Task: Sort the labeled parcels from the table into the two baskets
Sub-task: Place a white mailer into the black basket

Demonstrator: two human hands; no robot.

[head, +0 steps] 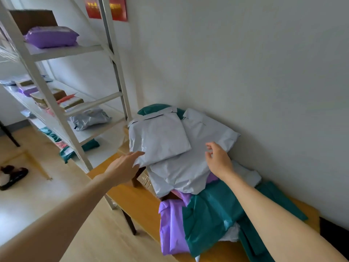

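A heap of soft mailer parcels lies on the wooden table [132,201] against the wall. On top sits a small white parcel [158,137], resting on a larger white parcel [181,173]. Below them lie a teal parcel [211,218] and a purple parcel [170,229]. My left hand [124,167] reaches out with straight fingers, its fingertips touching the near left corner of the small white parcel. Over the larger white parcel hovers my right hand [219,159], fingers loosely spread and holding nothing. No basket is in view.
A white metal shelf rack [62,114] stands left of the table, loaded with parcels, among them a purple one [51,36] and a grey one [90,118]. Another teal parcel [156,108] lies at the back of the heap. Dark shoes [13,176] sit on the floor at left.
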